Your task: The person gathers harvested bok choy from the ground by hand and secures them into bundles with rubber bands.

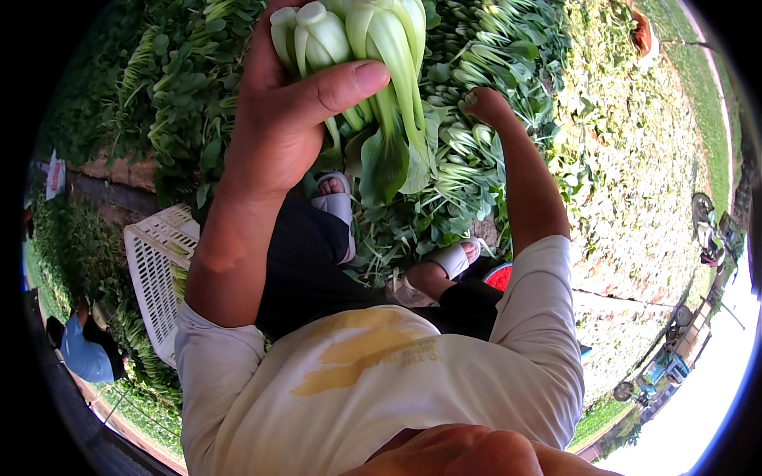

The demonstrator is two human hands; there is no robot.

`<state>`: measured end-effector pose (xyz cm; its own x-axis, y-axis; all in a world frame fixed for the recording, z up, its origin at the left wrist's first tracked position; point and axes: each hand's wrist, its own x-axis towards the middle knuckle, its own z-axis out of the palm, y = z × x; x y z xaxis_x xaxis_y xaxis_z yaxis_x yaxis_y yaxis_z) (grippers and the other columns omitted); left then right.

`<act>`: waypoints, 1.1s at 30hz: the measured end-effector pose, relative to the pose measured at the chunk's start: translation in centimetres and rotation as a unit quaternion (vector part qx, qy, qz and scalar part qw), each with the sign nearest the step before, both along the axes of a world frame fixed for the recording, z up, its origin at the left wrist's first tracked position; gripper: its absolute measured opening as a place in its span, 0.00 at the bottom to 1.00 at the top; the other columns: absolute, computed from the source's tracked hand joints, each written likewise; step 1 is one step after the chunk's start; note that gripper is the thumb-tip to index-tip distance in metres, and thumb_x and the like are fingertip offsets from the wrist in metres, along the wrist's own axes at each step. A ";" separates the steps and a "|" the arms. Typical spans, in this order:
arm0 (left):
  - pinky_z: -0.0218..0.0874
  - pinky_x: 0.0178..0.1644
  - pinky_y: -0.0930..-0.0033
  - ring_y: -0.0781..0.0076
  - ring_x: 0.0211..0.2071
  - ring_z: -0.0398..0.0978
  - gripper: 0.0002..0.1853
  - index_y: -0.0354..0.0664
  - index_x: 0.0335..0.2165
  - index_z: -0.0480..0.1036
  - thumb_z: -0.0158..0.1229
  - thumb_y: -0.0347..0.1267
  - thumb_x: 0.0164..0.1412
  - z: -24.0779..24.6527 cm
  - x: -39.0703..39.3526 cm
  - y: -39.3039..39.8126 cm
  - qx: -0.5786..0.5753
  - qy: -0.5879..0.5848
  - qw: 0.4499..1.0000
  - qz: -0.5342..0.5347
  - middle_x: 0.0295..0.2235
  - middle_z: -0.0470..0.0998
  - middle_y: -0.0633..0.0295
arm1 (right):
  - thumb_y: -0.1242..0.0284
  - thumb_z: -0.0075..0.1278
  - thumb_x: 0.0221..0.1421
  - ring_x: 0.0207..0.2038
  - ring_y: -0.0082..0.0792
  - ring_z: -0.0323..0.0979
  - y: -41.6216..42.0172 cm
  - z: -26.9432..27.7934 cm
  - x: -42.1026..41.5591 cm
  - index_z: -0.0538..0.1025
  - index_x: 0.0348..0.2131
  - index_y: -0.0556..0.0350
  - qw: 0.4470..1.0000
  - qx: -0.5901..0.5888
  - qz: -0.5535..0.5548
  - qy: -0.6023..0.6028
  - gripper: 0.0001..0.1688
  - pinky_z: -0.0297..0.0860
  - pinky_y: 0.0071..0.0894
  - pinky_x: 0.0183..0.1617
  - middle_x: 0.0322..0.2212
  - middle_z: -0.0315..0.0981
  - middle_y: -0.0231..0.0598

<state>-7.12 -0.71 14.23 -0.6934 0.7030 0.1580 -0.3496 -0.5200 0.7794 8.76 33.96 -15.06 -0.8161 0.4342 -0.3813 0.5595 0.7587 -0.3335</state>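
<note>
My left hand (286, 119) is raised close to the camera, its thumb pressed across a bunch of bok choy heads (387, 41). Their pale cut bases point up, and their green leaves hang below. Lower down and to the right, my right hand (491, 107) is curled around a bok choy head (470, 100) among the cut ones; its fingertips are partly hidden. Rows of cut bok choy (458, 178) lie on the ground before me and around my sandalled feet.
A white slatted plastic crate (152, 285) stands at my left. A red-filled tub (499, 276) is beside my right foot. Leaf-strewn ground (631, 178) stretches right, towards a parked blue vehicle (661, 369). Another person in blue (86, 351) bends at far left.
</note>
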 end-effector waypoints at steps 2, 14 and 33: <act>0.66 0.59 0.61 0.65 0.52 0.75 0.52 0.37 0.67 0.57 0.71 0.19 0.44 -0.2 -0.1 0.1 -0.004 0.008 1.000 0.004 0.50 0.75 0.60 | 0.57 0.67 0.46 0.40 0.51 0.81 0.0 -0.4 0.6 0.83 0.46 0.48 0.999 -0.029 -0.015 0.008 0.27 0.74 0.45 0.49 0.37 0.83 0.51; 0.64 0.59 0.63 0.69 0.53 0.73 0.48 0.38 0.66 0.57 0.69 0.16 0.48 -0.5 0.6 -0.6 -0.038 0.058 0.997 0.015 0.53 0.71 0.61 | 0.61 0.65 0.53 0.40 0.44 0.81 -1.4 7.3 4.5 0.77 0.49 0.51 0.984 -0.092 -0.105 0.108 0.26 0.74 0.39 0.46 0.37 0.82 0.49; 0.70 0.56 0.68 0.73 0.51 0.73 0.42 0.43 0.66 0.58 0.69 0.23 0.57 0.6 7.2 -1.1 -0.017 0.175 0.982 -0.074 0.55 0.70 0.58 | 0.69 0.62 0.62 0.37 0.19 0.74 -19.8 33.7 6.8 0.78 0.51 0.54 0.853 -0.162 -0.099 0.487 0.20 0.72 0.25 0.44 0.35 0.81 0.32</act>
<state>0.11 -1.79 14.82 -0.4901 0.8013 0.3432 -0.1281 -0.4557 0.8809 15.58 14.14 18.68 -0.7369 0.6014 0.3086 0.0045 0.4609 -0.8874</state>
